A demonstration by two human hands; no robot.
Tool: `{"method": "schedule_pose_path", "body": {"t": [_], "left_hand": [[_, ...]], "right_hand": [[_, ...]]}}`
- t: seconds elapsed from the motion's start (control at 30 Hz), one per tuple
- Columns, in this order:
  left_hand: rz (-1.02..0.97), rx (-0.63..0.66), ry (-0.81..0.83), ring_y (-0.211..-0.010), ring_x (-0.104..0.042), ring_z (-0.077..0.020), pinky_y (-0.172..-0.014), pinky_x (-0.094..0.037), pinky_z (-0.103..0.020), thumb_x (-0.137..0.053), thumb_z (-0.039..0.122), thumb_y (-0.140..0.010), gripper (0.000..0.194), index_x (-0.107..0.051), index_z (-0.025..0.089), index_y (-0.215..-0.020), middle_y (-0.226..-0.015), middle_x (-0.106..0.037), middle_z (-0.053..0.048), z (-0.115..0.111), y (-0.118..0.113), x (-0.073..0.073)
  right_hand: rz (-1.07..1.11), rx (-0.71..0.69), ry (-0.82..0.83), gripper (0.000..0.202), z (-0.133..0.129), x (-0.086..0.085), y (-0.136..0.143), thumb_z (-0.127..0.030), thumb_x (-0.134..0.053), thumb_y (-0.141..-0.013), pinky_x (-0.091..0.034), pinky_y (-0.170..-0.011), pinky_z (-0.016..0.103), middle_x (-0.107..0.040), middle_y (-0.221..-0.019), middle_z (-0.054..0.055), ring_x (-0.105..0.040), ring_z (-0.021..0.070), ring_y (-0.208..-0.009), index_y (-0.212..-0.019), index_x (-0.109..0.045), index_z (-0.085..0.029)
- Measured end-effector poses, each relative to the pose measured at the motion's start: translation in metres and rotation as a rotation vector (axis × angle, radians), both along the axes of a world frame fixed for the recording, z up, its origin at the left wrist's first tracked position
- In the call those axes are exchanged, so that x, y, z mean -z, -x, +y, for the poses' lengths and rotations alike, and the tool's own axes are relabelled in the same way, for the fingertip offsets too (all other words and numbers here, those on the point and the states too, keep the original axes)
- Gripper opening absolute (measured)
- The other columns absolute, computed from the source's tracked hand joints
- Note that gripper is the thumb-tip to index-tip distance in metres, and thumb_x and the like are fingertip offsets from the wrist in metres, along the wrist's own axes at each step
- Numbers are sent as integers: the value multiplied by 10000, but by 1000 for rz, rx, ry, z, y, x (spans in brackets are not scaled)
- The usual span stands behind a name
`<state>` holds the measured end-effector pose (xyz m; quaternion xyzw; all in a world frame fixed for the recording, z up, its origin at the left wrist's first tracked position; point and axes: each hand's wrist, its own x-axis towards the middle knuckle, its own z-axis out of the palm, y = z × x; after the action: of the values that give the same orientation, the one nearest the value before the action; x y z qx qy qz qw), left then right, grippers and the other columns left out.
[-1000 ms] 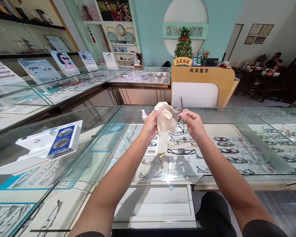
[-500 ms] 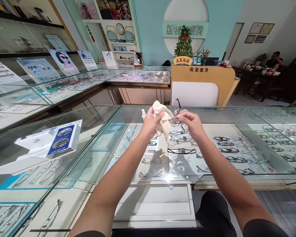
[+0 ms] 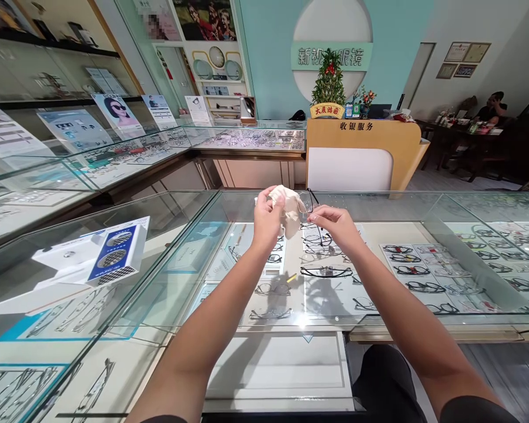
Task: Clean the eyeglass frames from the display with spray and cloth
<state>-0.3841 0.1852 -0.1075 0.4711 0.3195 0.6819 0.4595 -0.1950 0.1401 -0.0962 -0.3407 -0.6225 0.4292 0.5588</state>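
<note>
Above the glass counter, my left hand [image 3: 268, 216] is closed on a cream cleaning cloth [image 3: 290, 202], which bunches over the fingers and hangs down a little. To its right, my right hand [image 3: 335, 223] pinches a pair of eyeglasses [image 3: 310, 205] with thin frames and dark temples. One temple points up and the other slants down. The cloth lies against the left part of the glasses; how much of a lens it covers I cannot tell. Under the hands, inside the case, lie rows of spectacle frames [image 3: 326, 272].
A glass display counter [image 3: 247, 323] runs across in front of me. On its left part stands a white and blue box [image 3: 114, 252]. Beyond are a yellow cashier desk [image 3: 405, 153] with a plant [image 3: 328, 82], another display case [image 3: 251, 139] and a seated person [image 3: 494, 108] far right.
My left hand and the cloth have turned, with the cloth now bunched higher and hanging less. The glasses have shifted slightly left and down with my right hand.
</note>
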Motion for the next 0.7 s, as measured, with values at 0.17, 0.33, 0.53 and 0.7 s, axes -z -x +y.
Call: {"method": "schedule_pose_path", "body": {"t": [0.17,0.33,0.53,0.7], "left_hand": [[215,-245,-207,-988,-723,-234,-858,-541,-328,-793,388,-904,492,-589,248,-1330,-1151,-750,-90,-21,-6,-3],[307,-225,-214,-1119,-731,-278,-902,-548,-352,-804,386,-910,500,-596,276,-1352,-1228,-761,-107,-30,-11,0],[332,-244,-174,-1054,-739,-277,-872,-538,-352,-818,440,-904,480,-616,263,-1302,-1147,-779,-99,-26,-7,2],[389,-413,-252,-1118,-703,-259,-953,-522,-363,-790,304,-904,442,-587,268,-1295,-1266,-711,-99,-21,-4,4]], "right_hand": [[7,-20,80,273,-4,0,4,-530,-848,-827,-528,-928,396,-809,-926,51,-695,241,-977,-793,-830,-260],[-9,-25,83,330,-6,0,6,-572,-821,-852,-531,-924,385,-800,-928,50,-688,229,-949,-815,-814,-244],[-21,-53,63,336,-6,2,7,-578,-799,-878,-517,-945,381,-780,-937,43,-678,225,-952,-822,-812,-247],[-30,-73,55,314,-6,5,9,-561,-798,-885,-494,-962,386,-777,-942,41,-672,232,-980,-832,-817,-251]]}}
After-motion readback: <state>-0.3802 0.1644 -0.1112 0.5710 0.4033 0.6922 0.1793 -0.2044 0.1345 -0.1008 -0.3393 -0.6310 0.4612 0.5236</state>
